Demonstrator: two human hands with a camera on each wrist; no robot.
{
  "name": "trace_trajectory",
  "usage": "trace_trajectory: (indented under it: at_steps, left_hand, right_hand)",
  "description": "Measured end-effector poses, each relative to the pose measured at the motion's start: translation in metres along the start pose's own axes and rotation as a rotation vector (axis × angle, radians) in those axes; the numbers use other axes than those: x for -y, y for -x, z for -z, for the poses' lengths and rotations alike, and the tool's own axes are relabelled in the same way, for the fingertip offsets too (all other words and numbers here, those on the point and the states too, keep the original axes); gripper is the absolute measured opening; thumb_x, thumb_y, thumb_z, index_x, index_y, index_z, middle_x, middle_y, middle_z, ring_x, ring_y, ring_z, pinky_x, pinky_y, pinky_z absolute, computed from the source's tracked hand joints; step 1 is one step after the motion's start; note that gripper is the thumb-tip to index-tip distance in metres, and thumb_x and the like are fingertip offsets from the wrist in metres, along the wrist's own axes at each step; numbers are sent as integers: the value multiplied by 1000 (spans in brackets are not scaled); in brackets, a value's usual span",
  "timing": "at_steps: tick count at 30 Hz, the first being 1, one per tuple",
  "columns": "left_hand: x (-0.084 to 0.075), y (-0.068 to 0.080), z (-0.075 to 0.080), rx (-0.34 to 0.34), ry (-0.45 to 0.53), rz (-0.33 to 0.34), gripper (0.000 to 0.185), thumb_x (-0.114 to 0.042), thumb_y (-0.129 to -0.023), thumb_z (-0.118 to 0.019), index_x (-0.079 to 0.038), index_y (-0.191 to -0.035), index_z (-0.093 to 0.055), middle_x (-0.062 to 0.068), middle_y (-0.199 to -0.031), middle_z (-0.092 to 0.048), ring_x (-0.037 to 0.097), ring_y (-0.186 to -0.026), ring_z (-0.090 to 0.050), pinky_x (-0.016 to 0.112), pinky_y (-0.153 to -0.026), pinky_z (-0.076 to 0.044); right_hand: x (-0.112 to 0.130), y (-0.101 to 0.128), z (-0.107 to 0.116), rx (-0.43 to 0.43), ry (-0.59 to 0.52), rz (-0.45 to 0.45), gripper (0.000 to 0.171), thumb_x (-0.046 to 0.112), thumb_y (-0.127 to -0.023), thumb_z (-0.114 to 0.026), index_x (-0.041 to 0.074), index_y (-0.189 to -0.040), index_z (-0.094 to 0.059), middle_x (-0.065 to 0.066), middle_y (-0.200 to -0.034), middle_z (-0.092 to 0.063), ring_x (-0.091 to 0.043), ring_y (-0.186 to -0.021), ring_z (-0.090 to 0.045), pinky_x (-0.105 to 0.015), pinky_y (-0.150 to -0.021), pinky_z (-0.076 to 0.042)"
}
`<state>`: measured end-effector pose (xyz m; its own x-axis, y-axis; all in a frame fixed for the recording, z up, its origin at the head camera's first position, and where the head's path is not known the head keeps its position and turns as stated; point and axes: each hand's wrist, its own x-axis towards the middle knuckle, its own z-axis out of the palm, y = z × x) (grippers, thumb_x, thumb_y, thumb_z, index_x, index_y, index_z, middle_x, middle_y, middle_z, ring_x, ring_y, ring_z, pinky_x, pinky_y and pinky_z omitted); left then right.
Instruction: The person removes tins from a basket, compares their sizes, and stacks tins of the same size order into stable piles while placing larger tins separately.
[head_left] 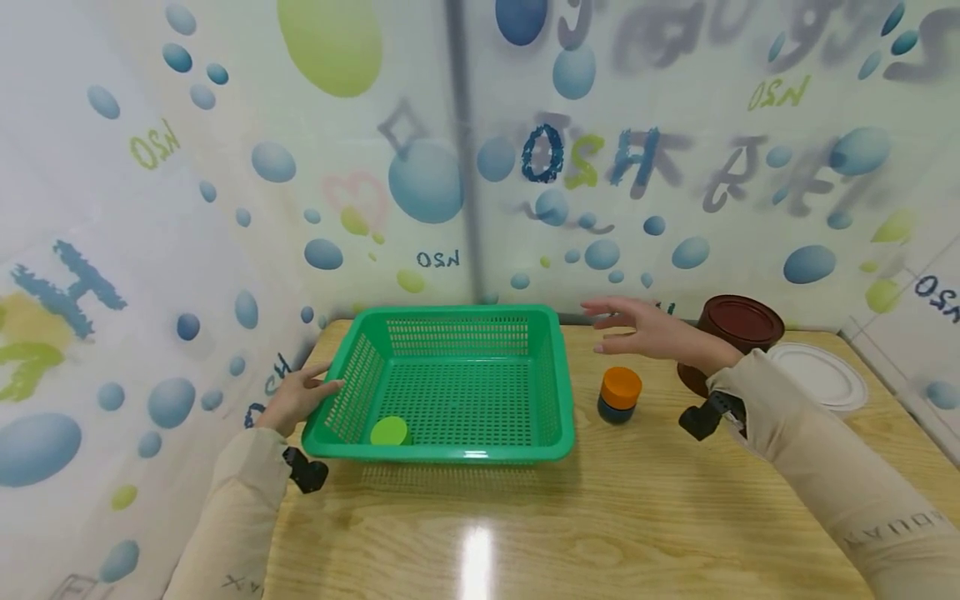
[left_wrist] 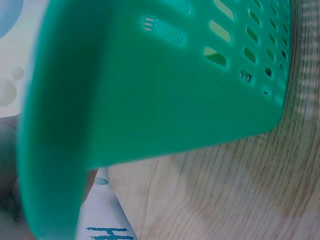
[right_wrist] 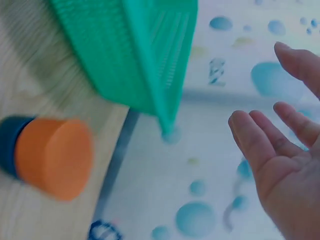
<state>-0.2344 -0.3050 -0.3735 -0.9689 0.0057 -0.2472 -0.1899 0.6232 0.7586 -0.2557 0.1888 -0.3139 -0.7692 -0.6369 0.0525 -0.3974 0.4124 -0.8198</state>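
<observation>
A green plastic basket (head_left: 453,452) with slotted walls stands on the table. My left hand (head_left: 296,398) holds its left rim, the thumb reaching over the edge; the rim hides part of that hand in the left wrist view. A lime-green round cup-like piece (head_left: 390,431) lies inside, in the near left corner. Right of the basket, an orange round piece (head_left: 621,386) sits on top of a dark blue one (head_left: 615,411). My right hand (head_left: 637,329) is raised above and behind this stack, fingers spread apart and nothing in them.
A dark brown round container (head_left: 742,321) stands at the back right, partly behind my right forearm. Beside it lies a white oval plate (head_left: 819,377). The wooden table (head_left: 480,533) meets a patterned wall (head_left: 495,242) at the back and left.
</observation>
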Motion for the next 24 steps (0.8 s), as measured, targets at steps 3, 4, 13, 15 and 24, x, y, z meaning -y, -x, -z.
trace_trajectory:
  at_steps: [3,4,13,15,24]
  left_hand:
    - [1,0,1,-6,-4,-13,63,-28,-91,-51,0,-140,-22,35,-125,-36,18,-79,-59,32,-69,-51]
    - [1,0,1,-8,-8,-16,64,-29,-91,-51,0,-140,-22,35,-125,-36,18,-80,-59,33,-69,-51]
    - [1,1,-3,-9,12,-15,63,-28,-91,-51,-1,-140,-23,33,-122,-40,19,-78,-60,33,-68,-52]
    - [2,1,-2,-3,22,-32,64,-28,-91,-51,0,-140,-21,35,-123,-38,22,-81,-60,34,-69,-52]
    - [2,3,0,8,31,-52,65,-29,-92,-50,-1,-141,-18,36,-127,-33,30,-90,-58,37,-72,-51]
  right_hand:
    - [14,-13,-4,18,20,35,60,14,-86,-59,4,-137,-30,-17,-138,-31,-36,-119,-38,-44,-90,-41]
    - [19,-18,-5,23,29,45,59,15,-86,-59,4,-137,-30,-16,-138,-32,-36,-119,-38,-44,-90,-42]
    - [41,-64,-31,102,-33,102,59,15,-85,-61,7,-136,-34,-12,-136,-35,-29,-117,-41,-37,-88,-43]
    - [44,-74,-38,112,-53,98,60,16,-85,-62,8,-137,-33,-10,-136,-36,-29,-117,-41,-36,-88,-44]
    - [53,-122,-78,134,-140,145,57,10,-84,-62,4,-134,-36,-12,-132,-40,-27,-114,-45,-30,-87,-44]
